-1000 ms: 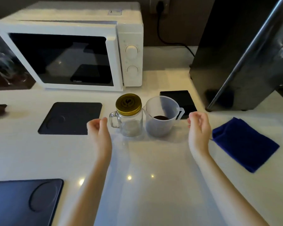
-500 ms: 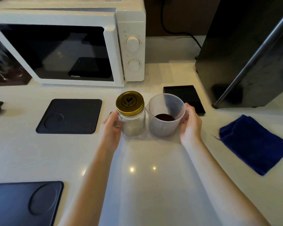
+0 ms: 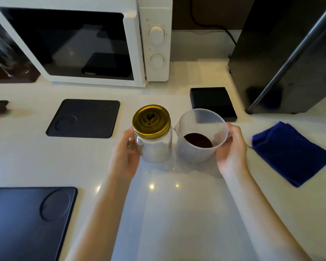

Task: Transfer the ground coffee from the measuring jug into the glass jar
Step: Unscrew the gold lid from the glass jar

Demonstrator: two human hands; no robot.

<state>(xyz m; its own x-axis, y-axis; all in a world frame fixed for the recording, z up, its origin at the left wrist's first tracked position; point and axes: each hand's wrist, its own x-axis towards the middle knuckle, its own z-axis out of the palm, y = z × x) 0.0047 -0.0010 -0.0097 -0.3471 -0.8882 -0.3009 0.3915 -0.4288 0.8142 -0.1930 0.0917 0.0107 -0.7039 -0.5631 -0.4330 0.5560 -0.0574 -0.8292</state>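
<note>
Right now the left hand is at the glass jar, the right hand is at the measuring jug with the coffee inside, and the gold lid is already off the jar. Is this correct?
Not quite. In the head view the gold lid is still on the glass jar, not off. The rest holds: the left hand is at the jar, and the right hand is at the measuring jug with the ground coffee inside.

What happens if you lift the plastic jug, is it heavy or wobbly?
Probably light: the jug is thin, see-through plastic with only a little coffee at the bottom. Its walls may flex if squeezed. The coffee is loose, so tipping would likely shift it toward the spout.
</note>
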